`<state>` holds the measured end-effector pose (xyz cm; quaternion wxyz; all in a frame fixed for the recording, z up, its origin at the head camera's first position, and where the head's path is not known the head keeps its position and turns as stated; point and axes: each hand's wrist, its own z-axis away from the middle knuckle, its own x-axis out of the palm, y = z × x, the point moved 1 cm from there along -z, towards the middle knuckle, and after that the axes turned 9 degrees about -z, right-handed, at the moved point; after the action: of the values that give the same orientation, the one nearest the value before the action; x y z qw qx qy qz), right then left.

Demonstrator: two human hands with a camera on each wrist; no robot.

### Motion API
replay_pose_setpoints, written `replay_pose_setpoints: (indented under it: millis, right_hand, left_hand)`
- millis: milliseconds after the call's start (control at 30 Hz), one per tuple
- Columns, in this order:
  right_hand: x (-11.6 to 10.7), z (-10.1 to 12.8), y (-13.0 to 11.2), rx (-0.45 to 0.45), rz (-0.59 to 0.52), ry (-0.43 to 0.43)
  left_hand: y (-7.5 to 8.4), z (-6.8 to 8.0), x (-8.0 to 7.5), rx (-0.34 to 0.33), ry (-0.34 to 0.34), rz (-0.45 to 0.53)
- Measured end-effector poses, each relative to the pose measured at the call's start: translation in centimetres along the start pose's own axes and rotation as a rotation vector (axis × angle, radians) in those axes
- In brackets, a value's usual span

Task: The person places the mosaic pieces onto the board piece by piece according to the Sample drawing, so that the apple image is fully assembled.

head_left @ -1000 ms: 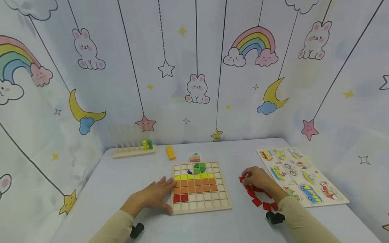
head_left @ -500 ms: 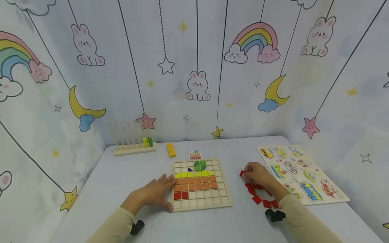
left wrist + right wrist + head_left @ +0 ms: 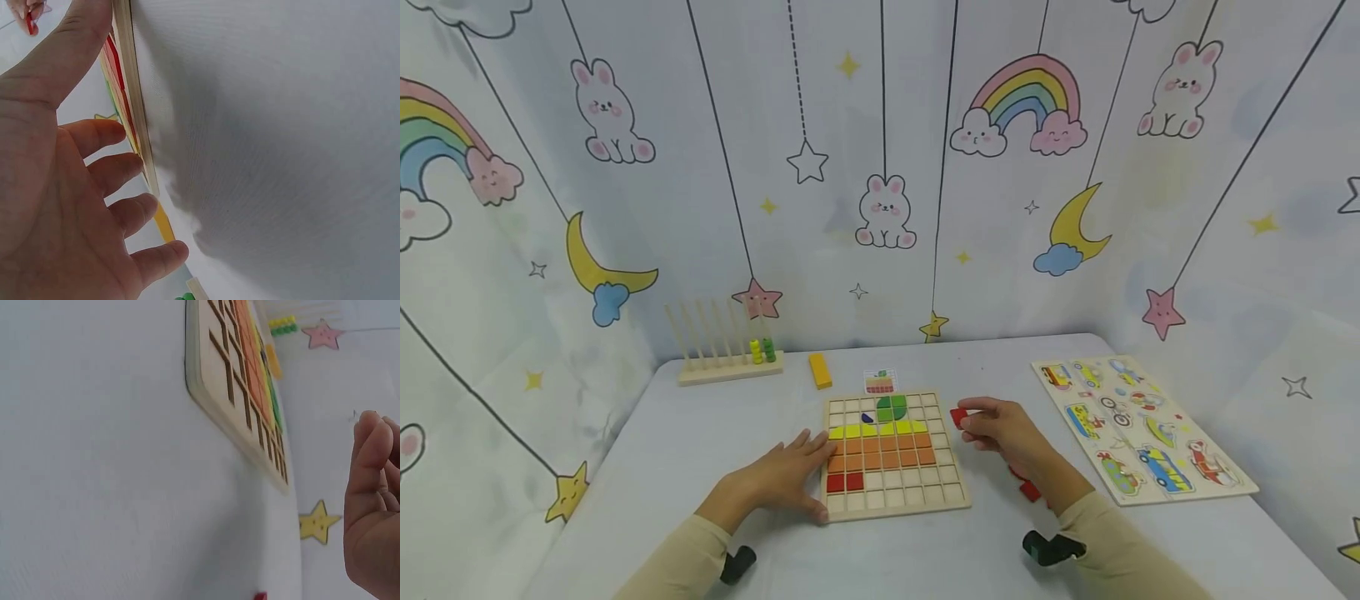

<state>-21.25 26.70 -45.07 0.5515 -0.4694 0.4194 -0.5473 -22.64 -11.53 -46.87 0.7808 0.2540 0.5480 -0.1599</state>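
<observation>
A wooden grid board (image 3: pixel 917 500) lies on the table, with red, orange, yellow, green and blue tiles in some of its cells. My left hand (image 3: pixel 782 479) rests along the board's left edge, fingers spread and straight; in the left wrist view its thumb and fingertips (image 3: pixel 134 164) are at the wooden edge. Just right of the board, my right hand (image 3: pixel 1011 433) pinches a red square tile (image 3: pixel 958 417) between thumb and fingers. In the right wrist view that tile is hidden behind the right hand (image 3: pixel 375 500). More red tiles (image 3: pixel 1030 491) lie on the table, partly covered by the right hand and forearm.
Behind the board lies a small picture card (image 3: pixel 880 382). A yellow block (image 3: pixel 820 371) and a pegged wooden stand (image 3: pixel 730 369) with yellow and green beads are at the back left. A picture puzzle board (image 3: pixel 1138 429) lies on the right.
My right hand has picked up a red tile from the loose pile and carried it left toward the board's right edge. The left hand stays at the board's left edge.
</observation>
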Motion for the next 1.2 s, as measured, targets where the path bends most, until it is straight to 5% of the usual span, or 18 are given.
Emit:
replay_pose_setpoints:
  millis: [567, 933, 1200]
  right_hand:
    - [11.6, 1.4, 4.1, 0.070, 0.095, -0.155]
    - [13.8, 1.5, 4.5, -0.013, 0.364, -0.087]
    - [14.3, 1.6, 3.8, -0.007, 0.392, -0.100]
  left_hand:
    - [0.8, 0.7, 0.2, 0.002, 0.011, 0.007]
    - [0.7, 0.8, 0.4, 0.015, 0.015, 0.000]
    - [0.5, 0.9, 0.5, 0.010, 0.012, 0.000]
